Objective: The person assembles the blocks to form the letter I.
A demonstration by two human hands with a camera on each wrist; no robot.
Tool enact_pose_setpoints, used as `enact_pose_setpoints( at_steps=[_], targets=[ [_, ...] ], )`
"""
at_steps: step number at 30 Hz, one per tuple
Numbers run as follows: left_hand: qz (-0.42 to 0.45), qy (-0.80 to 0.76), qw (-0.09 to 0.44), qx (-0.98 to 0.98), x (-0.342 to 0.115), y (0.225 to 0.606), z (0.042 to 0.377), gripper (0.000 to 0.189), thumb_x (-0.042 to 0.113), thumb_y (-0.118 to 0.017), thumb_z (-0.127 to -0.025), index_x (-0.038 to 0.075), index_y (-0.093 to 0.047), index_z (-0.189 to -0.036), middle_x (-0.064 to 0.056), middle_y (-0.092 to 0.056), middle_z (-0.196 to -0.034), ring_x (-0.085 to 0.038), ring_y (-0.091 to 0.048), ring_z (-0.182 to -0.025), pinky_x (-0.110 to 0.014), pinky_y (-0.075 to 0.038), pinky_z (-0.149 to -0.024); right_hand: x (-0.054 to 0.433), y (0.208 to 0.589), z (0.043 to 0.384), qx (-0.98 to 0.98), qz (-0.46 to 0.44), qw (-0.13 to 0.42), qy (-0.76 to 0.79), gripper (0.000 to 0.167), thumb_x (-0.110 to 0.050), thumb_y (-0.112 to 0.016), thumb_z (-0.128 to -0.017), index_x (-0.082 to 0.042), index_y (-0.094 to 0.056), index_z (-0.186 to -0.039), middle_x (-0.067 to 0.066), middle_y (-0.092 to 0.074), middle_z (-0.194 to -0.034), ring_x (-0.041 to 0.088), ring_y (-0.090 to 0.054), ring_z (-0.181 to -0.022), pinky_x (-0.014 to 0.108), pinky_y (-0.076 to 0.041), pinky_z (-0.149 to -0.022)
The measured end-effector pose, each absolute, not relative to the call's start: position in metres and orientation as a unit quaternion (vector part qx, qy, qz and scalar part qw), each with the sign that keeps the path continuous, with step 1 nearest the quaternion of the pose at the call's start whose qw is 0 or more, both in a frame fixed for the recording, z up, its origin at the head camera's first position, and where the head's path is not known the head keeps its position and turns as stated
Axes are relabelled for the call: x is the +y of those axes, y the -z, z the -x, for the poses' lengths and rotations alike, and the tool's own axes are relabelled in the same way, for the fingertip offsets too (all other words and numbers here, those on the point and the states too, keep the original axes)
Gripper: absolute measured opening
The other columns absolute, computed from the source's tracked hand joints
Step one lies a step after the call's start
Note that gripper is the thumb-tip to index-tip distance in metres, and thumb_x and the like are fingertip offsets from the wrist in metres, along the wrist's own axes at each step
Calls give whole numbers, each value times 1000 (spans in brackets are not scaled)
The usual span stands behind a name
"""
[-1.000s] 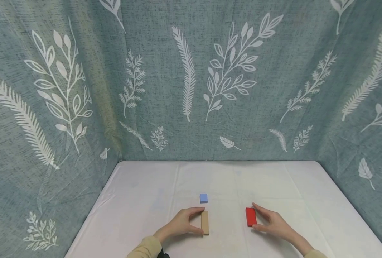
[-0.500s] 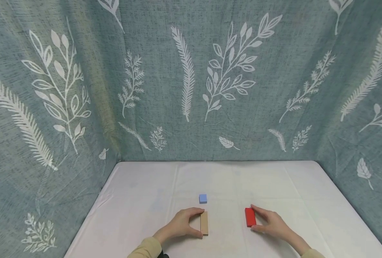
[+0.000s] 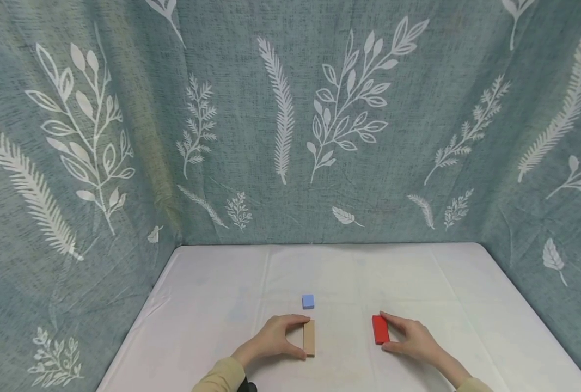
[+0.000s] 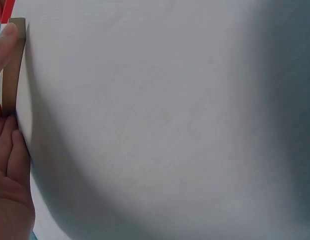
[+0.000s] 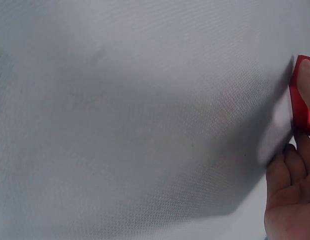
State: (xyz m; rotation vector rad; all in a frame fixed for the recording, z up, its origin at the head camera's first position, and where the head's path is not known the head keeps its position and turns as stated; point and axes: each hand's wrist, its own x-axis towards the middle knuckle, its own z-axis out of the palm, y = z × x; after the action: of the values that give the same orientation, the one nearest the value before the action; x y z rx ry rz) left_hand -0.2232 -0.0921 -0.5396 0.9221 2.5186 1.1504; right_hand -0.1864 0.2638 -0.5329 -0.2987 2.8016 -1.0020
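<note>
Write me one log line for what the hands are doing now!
left hand: holds tan block by its ends | right hand: holds red block by its ends | blue block: untouched, on table

Soft, even light, seemingly from overhead, brightens the white tablecloth [image 3: 212, 305] in the head view and lays faint shadows toward six o'clock of the left hand [image 3: 273, 337] and right hand [image 3: 414, 338], while the teal leaf-print curtain [image 3: 251, 136] reads crisply at twelve. The left wrist view is greyer and dimmer, a broad blurred shadow curving from the tan wooden block [image 4: 13, 75] at ten o'clock down to six, with an out-of-focus dark teal band [image 4: 297, 100] at three. In the right wrist view, another diffuse shadow slants from the red block [image 5: 299, 102] near three o'clock toward six.
</note>
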Motion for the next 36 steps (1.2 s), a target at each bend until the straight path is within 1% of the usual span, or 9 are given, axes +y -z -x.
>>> enact_pose_setpoints(
  at_steps=[6,15,24,26,30,33,36],
  targets=[
    [-314,-413,126,846,-93,540,226,73,25,-88,-62,5,-59,-126,-10,-61,-129,-28,-56,-123,-29,-47,-105,266,534,189,931,105,76,341,72,-25,-83,-69,-4,-54,-132,19,-58,-132,40,-51,-125,53,-48,-98],
    [-295,-433,153,838,-92,538,228,73,23,-88,-63,7,-59,-127,-8,-60,-131,-26,-54,-125,-22,-46,-105,267,532,190,926,95,74,358,70,-24,-85,-66,-5,-58,-128,17,-60,-129,39,-51,-125,53,-46,-101],
    [-290,-436,155,838,-93,537,225,72,21,-88,-63,5,-59,-127,-9,-60,-131,-26,-54,-125,-21,-45,-105,266,532,189,924,93,75,362,70,-24,-85,-66,-5,-58,-128,17,-60,-129,39,-51,-125,53,-46,-101],
    [-293,-438,153,836,-93,536,225,72,20,-88,-63,3,-58,-127,-11,-60,-131,-28,-54,-125,-23,-45,-105,266,531,188,925,95,74,361,70,-25,-85,-67,-5,-58,-128,17,-60,-129,39,-51,-124,53,-46,-101],
    [-291,-441,155,835,-93,534,223,72,19,-88,-63,3,-58,-127,-12,-60,-131,-27,-54,-125,-21,-45,-105,266,531,188,927,100,68,355,70,-26,-85,-67,-6,-59,-128,16,-60,-129,39,-52,-124,54,-46,-100],
    [-291,-442,157,834,-93,533,223,72,18,-88,-63,3,-58,-127,-12,-59,-132,-27,-53,-126,-20,-45,-105,265,532,188,929,93,64,353,70,-26,-85,-67,-7,-59,-128,16,-61,-129,38,-52,-124,54,-47,-100],
    [-292,-441,156,834,-93,531,222,72,17,-88,-63,2,-58,-127,-12,-59,-131,-28,-53,-126,-22,-45,-105,264,533,188,927,83,64,359,70,-26,-85,-66,-7,-58,-129,15,-60,-129,39,-51,-124,53,-47,-100]
  ],
)
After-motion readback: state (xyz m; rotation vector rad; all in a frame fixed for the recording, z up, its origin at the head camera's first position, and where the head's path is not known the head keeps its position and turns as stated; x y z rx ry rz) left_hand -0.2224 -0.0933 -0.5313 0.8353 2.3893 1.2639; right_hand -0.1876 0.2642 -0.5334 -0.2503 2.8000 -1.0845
